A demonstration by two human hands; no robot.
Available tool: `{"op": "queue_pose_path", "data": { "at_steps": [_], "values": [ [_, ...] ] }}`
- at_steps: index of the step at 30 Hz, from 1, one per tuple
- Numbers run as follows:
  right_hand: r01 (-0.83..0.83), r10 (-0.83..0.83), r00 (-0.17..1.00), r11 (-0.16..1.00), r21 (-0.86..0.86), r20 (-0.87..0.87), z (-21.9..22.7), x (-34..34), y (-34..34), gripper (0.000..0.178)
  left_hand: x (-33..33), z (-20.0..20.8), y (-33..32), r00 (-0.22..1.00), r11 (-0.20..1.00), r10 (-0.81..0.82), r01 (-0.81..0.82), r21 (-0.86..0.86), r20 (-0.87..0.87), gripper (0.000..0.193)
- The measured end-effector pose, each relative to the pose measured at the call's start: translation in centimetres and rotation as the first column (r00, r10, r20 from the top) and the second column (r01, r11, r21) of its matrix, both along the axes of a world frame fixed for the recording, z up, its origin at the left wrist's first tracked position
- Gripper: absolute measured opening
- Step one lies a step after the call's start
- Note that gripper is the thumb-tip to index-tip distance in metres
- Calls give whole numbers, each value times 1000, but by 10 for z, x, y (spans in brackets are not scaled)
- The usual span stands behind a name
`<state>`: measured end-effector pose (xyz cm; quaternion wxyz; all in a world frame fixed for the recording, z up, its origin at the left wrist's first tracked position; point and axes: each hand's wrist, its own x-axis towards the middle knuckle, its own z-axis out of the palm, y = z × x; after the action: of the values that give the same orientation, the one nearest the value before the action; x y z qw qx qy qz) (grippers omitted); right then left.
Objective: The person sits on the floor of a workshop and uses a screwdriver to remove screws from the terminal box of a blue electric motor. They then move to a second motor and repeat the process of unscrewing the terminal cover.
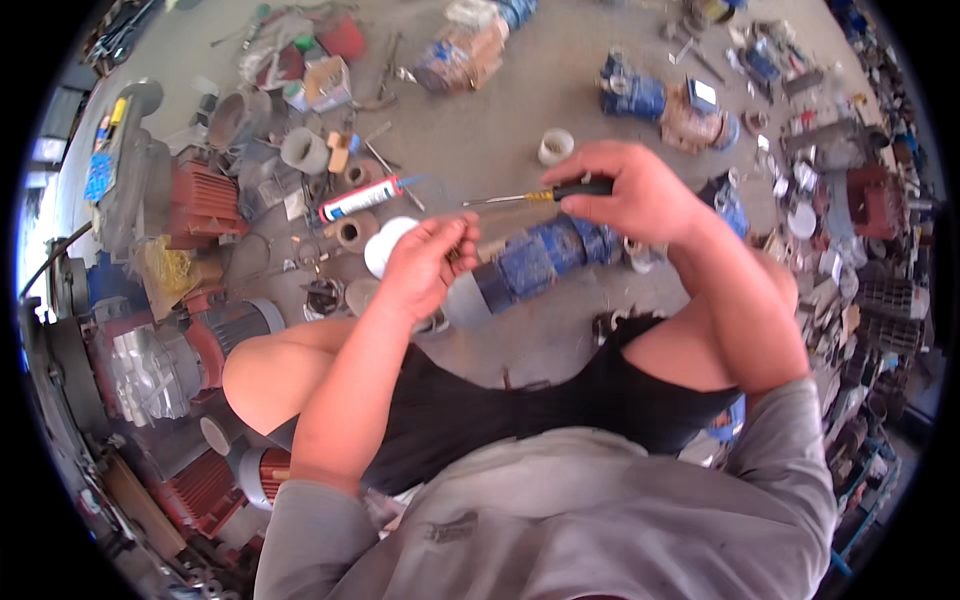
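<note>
My right hand (640,195) is closed round the black and yellow handle of a screwdriver (540,196). Its thin metal shaft points left, the tip close to my left hand (432,262). The left fingers are curled in, thumb against the forefinger; whatever they pinch, if anything, is too small to make out. Below both hands a blue cylindrical machine part (548,258) lies on the floor between my knees. Beyond my left hand is a red and white sealant cartridge (358,200) with a blue nozzle. A white round disc (384,250) shows partly behind that hand.
A white cup-like container (555,147) stands ahead. Farther off lie a blue and brown machine unit (635,95) with a phone-like device (703,95) on it, and another unit (460,55). Red finned motors (205,198) crowd the left; scattered parts and a red housing (873,205) fill the right.
</note>
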<state>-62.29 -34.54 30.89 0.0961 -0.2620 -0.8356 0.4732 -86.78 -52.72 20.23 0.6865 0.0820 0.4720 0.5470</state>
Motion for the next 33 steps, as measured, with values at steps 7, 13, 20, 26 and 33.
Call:
{"op": "queue_pose_path", "data": {
  "at_steps": [7,13,20,26,33],
  "values": [
    [-12,13,999,1000,-10,52,-6,-4,2,26,0,-14,2,999,999,24,-23,-38,34,27],
    [23,-21,999,999,-35,39,-7,-5,6,25,4,-8,8,995,997,66,-62,-54,79,29],
    [1,-2,998,1000,6,63,-5,-5,4,25,5,-11,8,996,997,65,-62,-49,66,30],
    [-4,1,999,998,65,45,-7,1,3,25,8,-14,9,994,994,86,-81,-74,68,31],
    [20,-25,997,998,65,74,-5,11,0,25,17,-12,17,999,998,42,-42,-37,-1,31]
  ]
}}
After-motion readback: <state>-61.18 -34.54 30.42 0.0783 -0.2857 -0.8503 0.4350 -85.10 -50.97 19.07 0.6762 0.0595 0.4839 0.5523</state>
